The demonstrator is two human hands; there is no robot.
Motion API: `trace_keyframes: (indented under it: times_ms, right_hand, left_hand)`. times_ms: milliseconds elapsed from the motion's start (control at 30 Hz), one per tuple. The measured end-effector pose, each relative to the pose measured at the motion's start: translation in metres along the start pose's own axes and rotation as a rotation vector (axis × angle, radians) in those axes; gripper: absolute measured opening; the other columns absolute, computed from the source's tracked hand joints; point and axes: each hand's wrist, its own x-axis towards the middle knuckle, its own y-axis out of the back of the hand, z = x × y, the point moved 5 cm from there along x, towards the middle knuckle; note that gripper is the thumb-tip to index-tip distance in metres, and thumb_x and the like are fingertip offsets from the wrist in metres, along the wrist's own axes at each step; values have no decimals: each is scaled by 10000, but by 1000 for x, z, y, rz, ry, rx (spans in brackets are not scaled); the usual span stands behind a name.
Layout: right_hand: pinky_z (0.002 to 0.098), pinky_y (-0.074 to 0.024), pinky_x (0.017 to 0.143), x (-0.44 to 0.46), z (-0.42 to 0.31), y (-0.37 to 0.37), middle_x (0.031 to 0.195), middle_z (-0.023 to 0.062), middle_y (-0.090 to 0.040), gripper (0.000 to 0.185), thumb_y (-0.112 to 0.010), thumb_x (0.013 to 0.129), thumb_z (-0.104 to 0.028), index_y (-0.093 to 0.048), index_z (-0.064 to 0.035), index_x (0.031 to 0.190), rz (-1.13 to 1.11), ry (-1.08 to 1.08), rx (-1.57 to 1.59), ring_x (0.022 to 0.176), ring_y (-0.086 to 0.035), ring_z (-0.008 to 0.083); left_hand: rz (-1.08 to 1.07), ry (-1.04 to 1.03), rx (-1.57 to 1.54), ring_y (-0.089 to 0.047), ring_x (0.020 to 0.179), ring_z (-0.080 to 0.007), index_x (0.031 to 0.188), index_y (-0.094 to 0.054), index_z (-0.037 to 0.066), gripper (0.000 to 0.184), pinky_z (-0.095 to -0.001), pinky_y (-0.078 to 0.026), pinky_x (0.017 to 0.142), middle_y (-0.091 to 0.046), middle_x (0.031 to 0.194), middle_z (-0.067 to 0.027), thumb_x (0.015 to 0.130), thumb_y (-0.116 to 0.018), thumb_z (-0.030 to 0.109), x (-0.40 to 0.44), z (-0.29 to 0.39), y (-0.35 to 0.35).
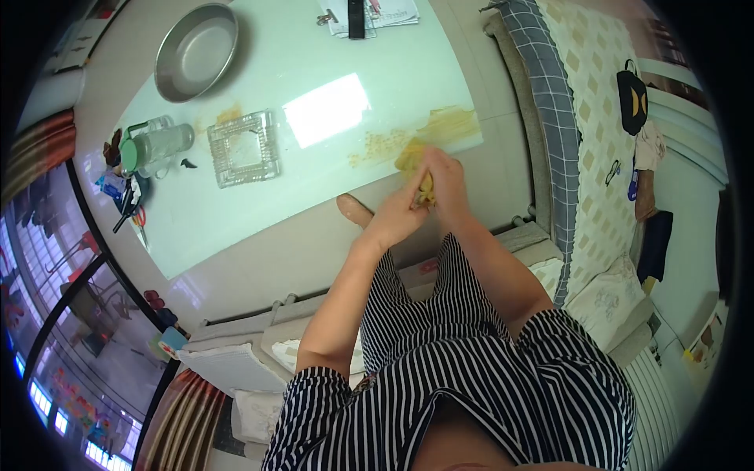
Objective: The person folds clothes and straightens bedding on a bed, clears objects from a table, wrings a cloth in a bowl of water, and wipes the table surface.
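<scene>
A yellow cloth (425, 188) is bunched between my two hands at the near right edge of the pale glass table (314, 180). My left hand (399, 210) has its fingers closed on the cloth from the left side. My right hand (449, 187) grips it from the right, fingers wrapped round it. Part of the yellow material shows above my fingers, over the table edge. Yellowish streaks (452, 124) mark the tabletop just beyond my hands.
A square glass ashtray (272, 149), a green-lidded glass jug (161, 149) and a metal basin (196, 53) stand to the left on the table. Papers (389, 13) with a dark object lie at the far side. A sofa (593, 157) is on the right.
</scene>
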Motion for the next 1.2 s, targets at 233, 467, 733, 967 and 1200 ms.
trace_keyframes:
  times_ms: [233, 467, 733, 967, 1200]
  right_hand:
    - [427, -355, 1123, 41, -81, 67, 1357, 224, -561, 322, -465, 1016, -208, -647, 22, 1148, -8, 774, -834, 1340, -471, 351]
    - [512, -168, 1202, 134, 45, 86, 1550, 207, -349, 509, -521, 985, -211, -441, 0, 1442, 179, 612, -978, 1459, -273, 386]
    - [498, -242, 1186, 213, 36, 60, 1562, 202, -317, 685, -571, 872, -170, -344, 0, 1495, 311, 739, -1315, 1451, -293, 368]
    - [480, -280, 1170, 247, 12, -56, 1494, 147, -442, 628, -598, 809, -151, -472, -8, 1407, -19, 772, -1211, 1412, -358, 351]
    - [495, -306, 1158, 116, 83, 25, 1466, 128, -467, 557, -620, 794, -74, -539, -42, 1345, -402, 446, -1268, 1401, -391, 288]
  left_hand:
    - [619, 47, -50, -324, 1455, -318, 1548, -327, 158, 574, -393, -280, 1184, -327, 1578, -179, 1037, -478, 371, 76, -67, 32]
    - [1217, 360, 376, -117, 1510, -377, 1537, -212, -35, 673, -493, -123, 1214, -179, 1623, -205, 1054, -329, 419, 143, -141, 95]
    - [1431, 561, 535, -104, 1528, -291, 1560, -199, 15, 664, -470, -74, 1230, -154, 1642, -156, 1031, -273, 410, 167, -142, 83]
    - [1401, 605, 572, -94, 1529, -293, 1562, -189, 17, 661, -474, -74, 1230, -144, 1644, -156, 1039, -247, 417, 169, -140, 85]
    - [1407, 591, 575, -121, 1522, -316, 1555, -198, -2, 663, -495, -94, 1225, -164, 1635, -177, 1032, -270, 399, 168, -142, 89]
